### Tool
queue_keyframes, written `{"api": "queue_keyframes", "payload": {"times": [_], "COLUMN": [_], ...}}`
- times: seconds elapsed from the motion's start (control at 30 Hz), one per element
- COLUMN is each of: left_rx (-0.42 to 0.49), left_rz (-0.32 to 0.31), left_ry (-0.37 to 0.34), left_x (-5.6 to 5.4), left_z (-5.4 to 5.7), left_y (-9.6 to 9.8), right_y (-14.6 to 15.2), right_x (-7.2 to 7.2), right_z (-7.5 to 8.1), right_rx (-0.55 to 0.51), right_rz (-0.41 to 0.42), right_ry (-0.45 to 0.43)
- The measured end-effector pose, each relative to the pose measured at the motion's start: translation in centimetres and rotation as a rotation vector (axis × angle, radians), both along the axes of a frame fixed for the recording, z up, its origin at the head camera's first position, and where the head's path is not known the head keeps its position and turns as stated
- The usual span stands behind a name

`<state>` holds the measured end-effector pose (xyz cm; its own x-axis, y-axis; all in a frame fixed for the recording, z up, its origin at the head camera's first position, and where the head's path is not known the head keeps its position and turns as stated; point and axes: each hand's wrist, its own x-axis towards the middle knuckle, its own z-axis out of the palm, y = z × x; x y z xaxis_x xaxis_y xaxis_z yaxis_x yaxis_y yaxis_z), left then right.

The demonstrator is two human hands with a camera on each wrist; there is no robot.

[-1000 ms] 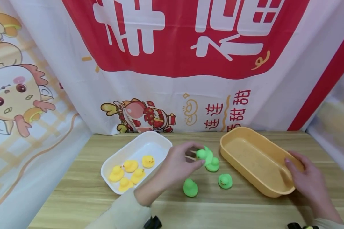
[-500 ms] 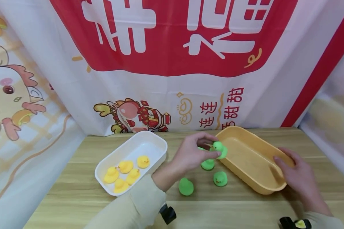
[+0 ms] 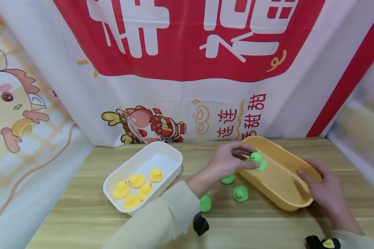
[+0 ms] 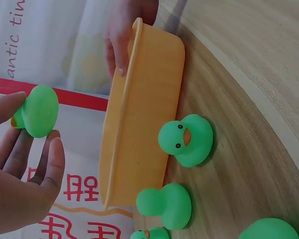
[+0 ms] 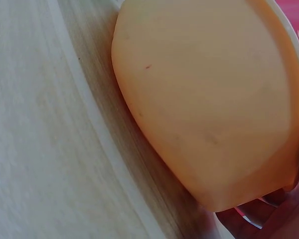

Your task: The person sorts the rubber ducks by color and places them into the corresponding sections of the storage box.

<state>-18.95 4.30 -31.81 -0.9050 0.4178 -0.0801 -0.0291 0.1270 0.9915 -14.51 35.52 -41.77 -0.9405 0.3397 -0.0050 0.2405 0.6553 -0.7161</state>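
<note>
Your left hand [image 3: 227,162] pinched a duck [image 3: 259,160], judged light, squeezable and best held round its body, while your right hand [image 3: 326,186] gripped the tub [image 3: 278,178] at its right end.

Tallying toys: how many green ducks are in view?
5: one green duck in the left hand; on the table, two near the orange tub, two cut off at the left wrist view's bottom. More may be hidden.
</note>
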Motion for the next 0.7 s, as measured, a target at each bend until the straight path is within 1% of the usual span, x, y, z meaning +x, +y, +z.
{"api": "queue_keyframes", "payload": {"times": [0.13, 0.3, 0.37, 0.5, 0.57, 0.63, 0.7], "left_rx": [-0.015, -0.011, -0.028, -0.120, -0.165, -0.203, -0.248], "left_rz": [0.018, 0.056, 0.055, 0.043, 0.037, 0.034, 0.032], "left_ry": [-0.011, -0.009, -0.017, -0.046, -0.045, -0.031, -0.010], "left_x": [-0.1, -0.1, -0.2, -0.2, -0.2, -0.2, -0.4], "left_z": [-0.6, -1.9, -2.5, -3.2, -3.5, -3.8, -4.0], "left_y": [1.7, 4.2, 5.2, 7.1, 8.0, 8.7, 9.5], "right_y": [0.1, 0.0, -0.1, -0.2, -0.2, -0.3, -0.5], "right_x": [-0.1, -0.1, -0.1, -0.1, -0.1, -0.2, -0.3], "right_z": [0.2, 0.3, 0.3, 0.2, 0.2, 0.3, 0.2], "right_rx": [-0.005, -0.014, -0.017, -0.031, -0.039, -0.038, -0.031], "right_rz": [-0.005, -0.001, -0.004, -0.018, -0.018, -0.014, -0.010], "right_ry": [0.001, -0.016, -0.022, -0.040, -0.051, -0.060, -0.051]}}
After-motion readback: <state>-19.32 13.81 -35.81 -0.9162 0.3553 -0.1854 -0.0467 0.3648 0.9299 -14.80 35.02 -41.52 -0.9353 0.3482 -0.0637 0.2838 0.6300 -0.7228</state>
